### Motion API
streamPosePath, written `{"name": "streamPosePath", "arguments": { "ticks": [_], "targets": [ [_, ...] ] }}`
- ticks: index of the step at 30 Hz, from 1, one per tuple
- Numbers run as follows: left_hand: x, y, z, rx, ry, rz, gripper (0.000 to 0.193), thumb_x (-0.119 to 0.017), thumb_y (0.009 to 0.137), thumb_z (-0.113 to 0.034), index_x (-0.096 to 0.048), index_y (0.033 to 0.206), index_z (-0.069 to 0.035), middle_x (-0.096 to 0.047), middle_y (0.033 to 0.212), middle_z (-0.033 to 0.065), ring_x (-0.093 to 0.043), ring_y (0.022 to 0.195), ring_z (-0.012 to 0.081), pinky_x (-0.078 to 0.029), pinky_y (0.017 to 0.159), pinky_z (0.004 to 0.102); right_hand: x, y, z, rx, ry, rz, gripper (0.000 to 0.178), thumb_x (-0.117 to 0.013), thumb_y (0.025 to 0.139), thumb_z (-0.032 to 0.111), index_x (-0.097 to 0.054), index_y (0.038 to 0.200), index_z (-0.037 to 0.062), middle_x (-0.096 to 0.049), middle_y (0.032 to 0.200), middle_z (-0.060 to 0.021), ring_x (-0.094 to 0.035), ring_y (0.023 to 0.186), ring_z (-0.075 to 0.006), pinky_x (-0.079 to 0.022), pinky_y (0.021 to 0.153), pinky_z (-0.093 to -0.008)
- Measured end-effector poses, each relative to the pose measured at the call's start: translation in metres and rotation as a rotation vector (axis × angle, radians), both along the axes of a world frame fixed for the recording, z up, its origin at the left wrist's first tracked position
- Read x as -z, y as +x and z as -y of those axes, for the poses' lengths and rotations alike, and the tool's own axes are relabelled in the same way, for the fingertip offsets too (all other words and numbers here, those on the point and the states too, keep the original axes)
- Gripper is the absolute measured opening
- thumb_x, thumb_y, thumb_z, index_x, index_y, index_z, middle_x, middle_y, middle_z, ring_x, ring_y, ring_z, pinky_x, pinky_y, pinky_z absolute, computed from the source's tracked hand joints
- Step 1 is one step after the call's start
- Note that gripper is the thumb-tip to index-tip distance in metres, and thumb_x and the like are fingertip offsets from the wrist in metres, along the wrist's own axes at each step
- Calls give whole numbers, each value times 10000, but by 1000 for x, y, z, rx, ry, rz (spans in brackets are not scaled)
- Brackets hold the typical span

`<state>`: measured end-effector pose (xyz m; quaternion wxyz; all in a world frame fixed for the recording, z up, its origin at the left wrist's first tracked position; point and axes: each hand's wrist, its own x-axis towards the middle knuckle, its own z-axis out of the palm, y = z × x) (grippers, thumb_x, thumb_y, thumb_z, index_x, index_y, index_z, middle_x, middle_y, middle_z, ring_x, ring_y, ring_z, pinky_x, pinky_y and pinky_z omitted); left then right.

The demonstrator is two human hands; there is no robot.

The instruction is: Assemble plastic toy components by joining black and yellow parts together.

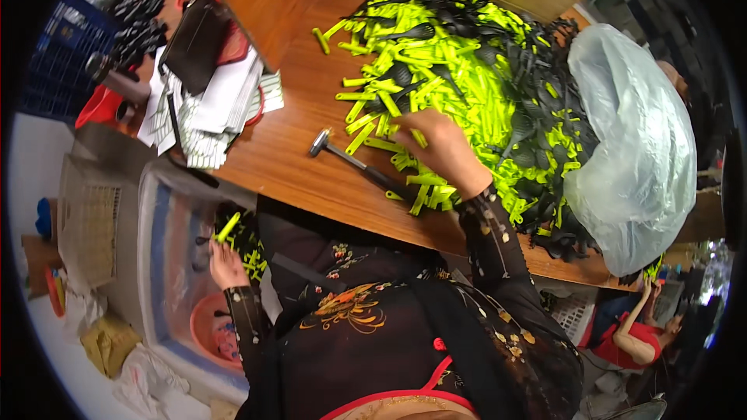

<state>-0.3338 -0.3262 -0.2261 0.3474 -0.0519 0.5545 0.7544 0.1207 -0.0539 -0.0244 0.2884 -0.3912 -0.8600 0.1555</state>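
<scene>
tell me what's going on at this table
A person's left hand holds a slim green piece away from the table, on the side of a large plastic bin. The right hand is at the near side of a heap of green and black pieces. A hammer lies nearby, and a clear plastic bag sits right of the heap.

Your tabletop (296,159) is brightly lit; the yellow-green handles (467,78) verge on overexposure. Glare streaks your plastic bag (634,152). Your lap (299,233) sits in shadow. At far right you have a washed-out bright patch (712,274); fisheye curvature bends your outer edges into black.
</scene>
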Motion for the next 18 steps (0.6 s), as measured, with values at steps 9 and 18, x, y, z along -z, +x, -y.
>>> {"name": "streamPosePath", "arguments": {
  "ticks": [9,18],
  "targets": [
    [-132,108,-109,251,13,-537,361,-577,1061,-164,-566,1402,-44,-620,1361,87,-630,1012,149,-518,882,273,19,88,-64,518,136,446,272,-780,853,249,-745,1092,126,-740,978,-66,-664,986,-293,-497,853,-430],
    [-173,270,-165,1312,439,138,421,-517,1102,-211,-460,1480,-35,-614,1385,167,-656,1204,255,-543,998,366,-10,75,-1,462,429,-37,197,-753,898,88,-771,1093,112,-737,926,-91,-664,888,-298,-477,899,-406]
  ]
}}
